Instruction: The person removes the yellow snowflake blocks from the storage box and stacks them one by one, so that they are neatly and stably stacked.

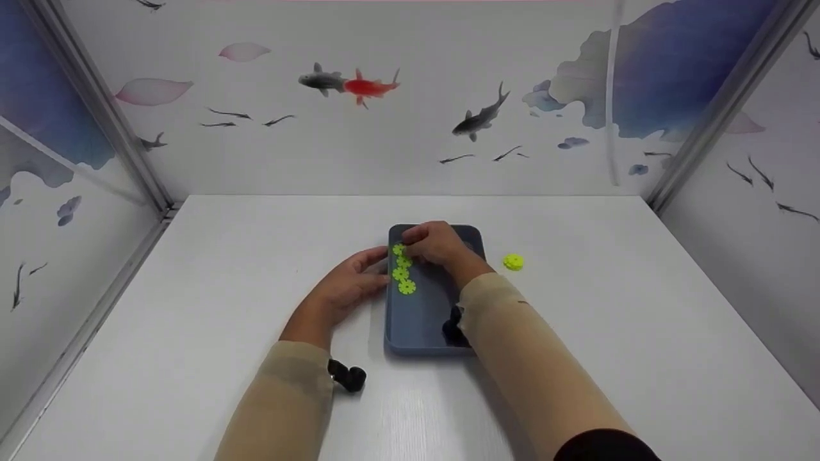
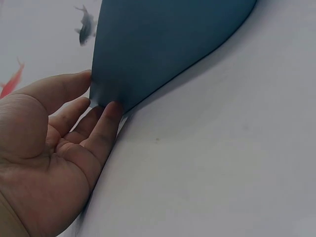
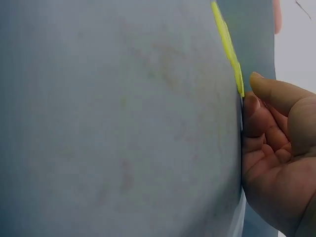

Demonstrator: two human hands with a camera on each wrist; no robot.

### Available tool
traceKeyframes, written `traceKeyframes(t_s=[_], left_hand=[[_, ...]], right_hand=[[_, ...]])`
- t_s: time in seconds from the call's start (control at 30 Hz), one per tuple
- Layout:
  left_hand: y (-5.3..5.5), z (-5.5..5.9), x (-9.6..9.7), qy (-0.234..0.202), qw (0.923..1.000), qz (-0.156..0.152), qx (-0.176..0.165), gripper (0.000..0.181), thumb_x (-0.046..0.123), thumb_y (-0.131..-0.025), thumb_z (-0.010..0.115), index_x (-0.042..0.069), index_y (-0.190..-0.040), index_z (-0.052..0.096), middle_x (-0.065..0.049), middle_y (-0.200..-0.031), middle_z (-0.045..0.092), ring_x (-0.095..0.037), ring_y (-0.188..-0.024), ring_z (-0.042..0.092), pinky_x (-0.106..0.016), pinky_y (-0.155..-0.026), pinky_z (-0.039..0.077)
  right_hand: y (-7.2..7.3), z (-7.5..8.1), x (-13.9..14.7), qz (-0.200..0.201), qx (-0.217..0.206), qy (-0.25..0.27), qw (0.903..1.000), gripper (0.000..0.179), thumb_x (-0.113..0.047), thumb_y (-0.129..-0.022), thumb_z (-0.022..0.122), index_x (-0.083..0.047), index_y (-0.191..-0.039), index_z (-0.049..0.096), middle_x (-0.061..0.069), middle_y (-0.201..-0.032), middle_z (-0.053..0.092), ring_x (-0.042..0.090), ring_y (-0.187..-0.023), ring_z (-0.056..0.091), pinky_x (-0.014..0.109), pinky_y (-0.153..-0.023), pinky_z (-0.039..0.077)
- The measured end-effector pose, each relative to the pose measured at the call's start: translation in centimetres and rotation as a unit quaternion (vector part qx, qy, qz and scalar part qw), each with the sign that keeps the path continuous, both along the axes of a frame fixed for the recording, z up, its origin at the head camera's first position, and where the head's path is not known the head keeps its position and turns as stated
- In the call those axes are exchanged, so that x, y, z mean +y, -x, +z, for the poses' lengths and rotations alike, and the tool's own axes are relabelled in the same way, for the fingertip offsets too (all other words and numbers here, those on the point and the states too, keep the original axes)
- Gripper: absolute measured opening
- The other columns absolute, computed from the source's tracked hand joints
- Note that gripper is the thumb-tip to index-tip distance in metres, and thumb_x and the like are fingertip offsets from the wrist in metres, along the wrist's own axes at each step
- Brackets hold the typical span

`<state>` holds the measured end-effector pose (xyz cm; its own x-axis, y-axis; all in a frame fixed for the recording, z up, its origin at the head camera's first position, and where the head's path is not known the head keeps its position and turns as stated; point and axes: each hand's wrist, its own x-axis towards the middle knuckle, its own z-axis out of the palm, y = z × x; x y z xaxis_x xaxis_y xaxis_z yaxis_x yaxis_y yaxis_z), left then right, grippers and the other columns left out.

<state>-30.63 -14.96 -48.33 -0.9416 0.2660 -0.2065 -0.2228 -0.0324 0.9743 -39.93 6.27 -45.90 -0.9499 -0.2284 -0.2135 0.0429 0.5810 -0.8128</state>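
A grey-blue rectangular tray (image 1: 423, 326) lies on the white table. Along its left side runs an uneven row of several yellow-green notched plastic discs (image 1: 407, 287), flat on the tray floor. My right hand (image 1: 435, 244) reaches into the tray's far part, fingertips right at the farthest disc. In the right wrist view, the right hand (image 3: 279, 138) has loosely bent fingers, thumb and index finger apart, beside the end of the yellow row (image 3: 229, 52). Against the tray's left wall, my left hand (image 1: 349, 282) touches with its fingertips; the left wrist view shows these fingers (image 2: 106, 123) at the wall.
Right of the tray, a small pile of yellow-green discs (image 1: 513, 261) lies on the table (image 1: 608, 320). White panels printed with fish (image 1: 371, 88) enclose the back and sides. A small black camera (image 1: 348, 376) sticks out from the left wrist.
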Motion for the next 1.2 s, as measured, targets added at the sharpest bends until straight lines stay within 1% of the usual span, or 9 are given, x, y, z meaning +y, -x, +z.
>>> traceKeyframes(t_s=[0.1,0.23,0.3,0.47,0.57,0.67,0.8,1.0,1.2], left_hand=[[0.01,0.0,0.01,-0.006,1.0,-0.002,0.001,0.071,0.003,-0.095,0.076,0.018,-0.16,0.05,0.0,-0.169,0.044,-0.019,-0.148,0.055,-0.039,-0.123,0.046],[-0.09,-0.01,-0.02,-0.013,0.9999,-0.006,0.003,0.071,0.002,-0.096,0.075,0.017,-0.161,0.049,-0.001,-0.17,0.043,-0.02,-0.149,0.054,-0.039,-0.123,0.046],[-0.11,-0.03,-0.05,-0.014,0.9999,-0.004,0.002,0.072,0.003,-0.095,0.075,0.017,-0.161,0.049,-0.002,-0.17,0.044,-0.02,-0.149,0.055,-0.039,-0.123,0.045],[-0.07,-0.1,-0.12,-0.005,1.0,-0.003,0.006,0.071,0.004,-0.096,0.075,0.017,-0.161,0.049,-0.001,-0.171,0.042,-0.02,-0.151,0.053,-0.041,-0.126,0.043],[-0.01,-0.06,-0.11,0.0,1.0,-0.005,0.007,0.071,0.005,-0.096,0.075,0.017,-0.161,0.049,0.001,-0.171,0.042,-0.019,-0.151,0.052,-0.041,-0.126,0.043],[0.01,0.03,-0.07,0.0,0.9999,-0.007,0.007,0.072,0.005,-0.096,0.075,0.017,-0.161,0.049,0.001,-0.17,0.043,-0.019,-0.151,0.052,-0.042,-0.126,0.043],[0.04,0.06,-0.05,-0.002,0.9999,-0.007,0.007,0.072,0.004,-0.096,0.075,0.016,-0.161,0.048,-0.001,-0.171,0.043,-0.02,-0.151,0.052,-0.042,-0.126,0.042],[0.08,-0.01,-0.05,0.0,1.0,-0.003,0.008,0.073,0.003,-0.095,0.075,0.016,-0.161,0.048,-0.002,-0.171,0.043,-0.021,-0.152,0.05,-0.042,-0.126,0.042],[0.05,-0.08,0.03,0.0,1.0,0.007,0.003,0.073,0.004,-0.094,0.076,0.017,-0.16,0.049,-0.001,-0.17,0.044,-0.02,-0.152,0.051,-0.042,-0.124,0.045]], right_hand=[[0.12,-0.03,-0.27,-0.002,0.011,-0.015,0.9998,0.036,-0.019,-0.094,0.082,-0.021,-0.129,0.077,0.002,-0.127,0.075,0.023,-0.11,0.07,0.037,-0.096,0.06],[0.08,-0.09,-0.54,-0.003,0.028,-0.026,0.9993,0.035,-0.015,-0.092,0.083,-0.019,-0.126,0.079,0.003,-0.127,0.076,0.022,-0.109,0.07,0.036,-0.093,0.06],[0.03,-0.1,-0.67,-0.007,0.029,-0.028,0.9992,0.034,-0.015,-0.092,0.082,-0.019,-0.126,0.08,0.003,-0.127,0.076,0.022,-0.109,0.071,0.036,-0.092,0.06],[0.02,-0.19,-0.9,-0.01,0.037,-0.028,0.9989,0.033,-0.014,-0.092,0.082,-0.018,-0.125,0.08,0.003,-0.126,0.077,0.023,-0.11,0.071,0.038,-0.096,0.061],[0.03,-0.29,-0.9,-0.012,0.044,-0.024,0.9986,0.033,-0.012,-0.091,0.083,-0.017,-0.124,0.08,0.004,-0.124,0.077,0.023,-0.112,0.071,0.04,-0.099,0.06],[0.08,-0.39,-0.86,-0.016,0.051,-0.013,0.9985,0.033,-0.009,-0.09,0.083,-0.016,-0.122,0.08,0.004,-0.122,0.077,0.023,-0.112,0.071,0.04,-0.099,0.06],[0.1,-0.45,-0.83,-0.017,0.064,-0.002,0.9978,0.032,-0.005,-0.089,0.081,-0.016,-0.119,0.079,0.005,-0.118,0.076,0.024,-0.109,0.07,0.04,-0.096,0.06],[0.08,-0.47,-0.78,-0.016,0.089,-0.007,0.9959,0.031,-0.004,-0.089,0.079,-0.015,-0.117,0.079,0.005,-0.116,0.075,0.024,-0.105,0.068,0.038,-0.091,0.059],[0.16,-0.68,-0.68,-0.014,0.098,0.006,0.995,0.029,-0.004,-0.088,0.08,-0.015,-0.115,0.079,0.005,-0.112,0.077,0.022,-0.101,0.069,0.035,-0.086,0.059]])
